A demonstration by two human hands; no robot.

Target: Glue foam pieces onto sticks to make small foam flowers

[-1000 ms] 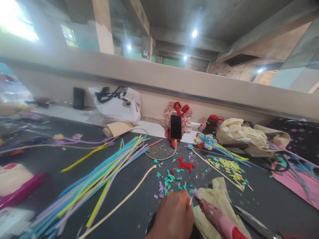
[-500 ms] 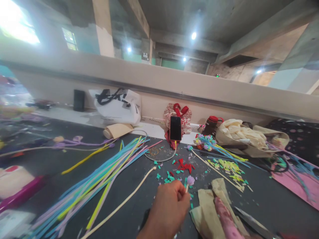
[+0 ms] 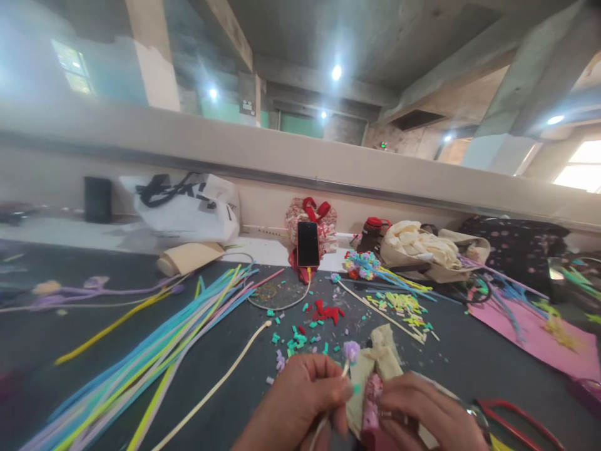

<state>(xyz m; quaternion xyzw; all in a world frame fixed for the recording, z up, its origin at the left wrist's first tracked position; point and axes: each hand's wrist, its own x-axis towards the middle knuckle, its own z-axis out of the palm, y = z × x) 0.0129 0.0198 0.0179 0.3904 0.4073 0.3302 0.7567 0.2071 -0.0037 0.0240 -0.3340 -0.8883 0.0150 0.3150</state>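
Pinched between the thumb and fingers of my left hand (image 3: 305, 398) is a pale stem, topped by a small lilac flower (image 3: 351, 351). Close on its right, my right hand (image 3: 422, 407) has its fingers curled over a pink patterned object (image 3: 372, 398). That object lies on a beige cloth (image 3: 385, 344); its lower part is hidden by the fingers. Teal bits (image 3: 297, 339) and red pieces (image 3: 327, 311) are scattered beyond my left hand. A cream stem (image 3: 225, 376) lies to the left.
Coloured stems (image 3: 164, 357) spread over the left of the dark table. A phone (image 3: 308, 244) leans on a patterned bag (image 3: 323, 216) at the back. Red-handled scissors (image 3: 514, 419) lie at the lower right, below a pink sheet (image 3: 539, 332).
The view has turned to the right. My right hand has come into view at the pink object, while my left hand still holds the lilac flower's stem.
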